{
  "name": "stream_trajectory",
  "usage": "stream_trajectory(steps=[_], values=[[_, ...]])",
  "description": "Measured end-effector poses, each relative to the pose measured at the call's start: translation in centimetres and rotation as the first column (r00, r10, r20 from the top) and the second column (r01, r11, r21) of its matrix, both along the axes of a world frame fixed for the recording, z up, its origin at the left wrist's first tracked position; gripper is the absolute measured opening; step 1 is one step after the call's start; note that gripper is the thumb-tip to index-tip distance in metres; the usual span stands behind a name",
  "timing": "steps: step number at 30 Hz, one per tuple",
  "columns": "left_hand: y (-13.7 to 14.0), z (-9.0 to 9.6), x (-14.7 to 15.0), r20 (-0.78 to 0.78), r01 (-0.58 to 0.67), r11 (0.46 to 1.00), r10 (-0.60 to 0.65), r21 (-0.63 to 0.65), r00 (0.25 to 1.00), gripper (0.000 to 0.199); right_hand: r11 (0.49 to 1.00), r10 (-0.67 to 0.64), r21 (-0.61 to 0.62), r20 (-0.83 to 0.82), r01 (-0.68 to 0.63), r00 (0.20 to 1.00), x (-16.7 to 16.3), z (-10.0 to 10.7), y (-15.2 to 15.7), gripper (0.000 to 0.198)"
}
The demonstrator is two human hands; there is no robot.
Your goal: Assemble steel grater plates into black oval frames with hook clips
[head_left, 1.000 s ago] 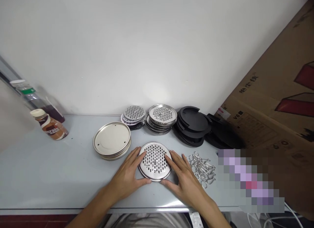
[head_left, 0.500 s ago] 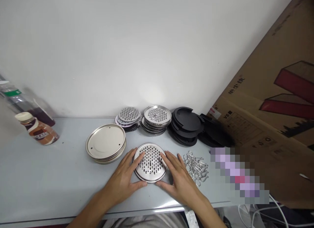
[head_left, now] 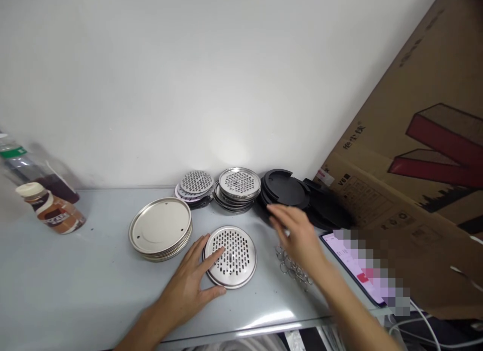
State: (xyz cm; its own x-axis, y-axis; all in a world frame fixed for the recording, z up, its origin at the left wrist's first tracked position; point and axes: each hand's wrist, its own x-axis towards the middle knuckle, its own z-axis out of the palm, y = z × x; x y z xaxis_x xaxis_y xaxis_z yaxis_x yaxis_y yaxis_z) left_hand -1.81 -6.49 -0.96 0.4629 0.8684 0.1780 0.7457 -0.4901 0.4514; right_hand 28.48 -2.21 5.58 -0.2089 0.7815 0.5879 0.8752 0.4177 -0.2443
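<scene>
A round, perforated metal plate lies flat on the table in front of me. My left hand touches its left side, thumb at the near rim and index finger stretched over the holes; the fingers are spread. Lifted off the plate, my right hand hovers over the right side with bent fingers apart, and I see nothing in them. Its fingertips are near the stack of black round parts. Under this hand, a pile of metal wire hooks is partly hidden.
Plain metal lids are stacked on the left. Behind stand perforated discs and rimmed perforated plates. Two bottles, one with a Nescafe-like label, stand far left. A phone and a large cardboard box are right.
My right hand has left the plate's right rim and moved up and to the right, over the hooks toward the black parts. My left hand stays at the plate. The view has shifted slightly.
</scene>
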Motion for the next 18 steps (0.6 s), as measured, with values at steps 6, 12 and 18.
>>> stream_trajectory(steps=[6, 12, 18], values=[[0.0, 0.0, -0.1, 0.009, 0.006, 1.000, -0.006, 0.017, 1.000, 0.074, 0.997, -0.062, -0.014, 0.335, 0.071, 0.940, 4.2, 5.6, 10.5, 0.041], [0.0, 0.0, -0.1, 0.005, 0.011, 1.000, -0.011, 0.017, 1.000, 0.074, 0.996, -0.056, -0.034, 0.427, 0.078, 0.902, 5.1, 4.1, 15.1, 0.040], [-0.2, 0.0, 0.0, 0.001, 0.009, 1.000, -0.009, 0.002, 1.000, 0.081, 0.996, -0.074, -0.014, 0.483, 0.092, 0.873, 5.8, 4.0, 16.3, 0.033]])
